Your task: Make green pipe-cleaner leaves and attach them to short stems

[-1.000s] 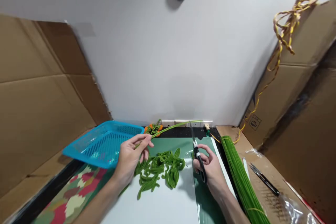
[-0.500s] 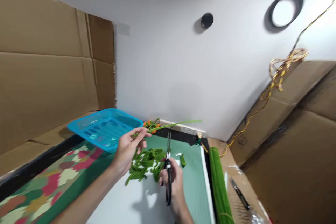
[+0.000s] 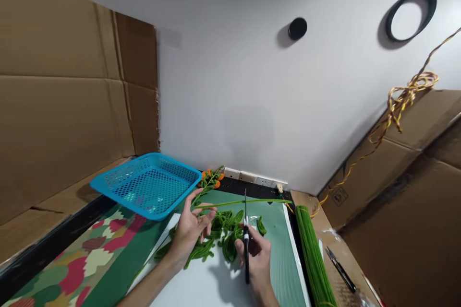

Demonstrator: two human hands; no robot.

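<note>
My left hand [image 3: 190, 230] pinches the near end of a long green pipe cleaner [image 3: 268, 200], which stretches out to the right. In my right hand [image 3: 261, 254] is a pair of black-handled scissors [image 3: 246, 244], blades pointing up and away, seen nearly edge-on. The blades cross the pipe cleaner's line in view; whether they touch it I cannot tell. Below both hands, a pile of short, bent green pipe cleaner pieces [image 3: 226, 220] lies on a white sheet [image 3: 194, 288]. A small separate green piece [image 3: 261, 225] lies right of the pile.
A blue perforated basket [image 3: 151, 184] stands back left, beside orange-and-green flowers [image 3: 212, 177]. Along the right lies a tied bundle of green pipe cleaners [image 3: 313, 254], with pliers-like tool [image 3: 340, 268] beyond. Cardboard [image 3: 65, 105] walls the left; a power strip [image 3: 248, 177] runs along the back.
The scissors have moved up against the pipe cleaner's line and turned edge-on. The pipe cleaner has dropped lower and lies more level. The view has shifted slightly.
</note>
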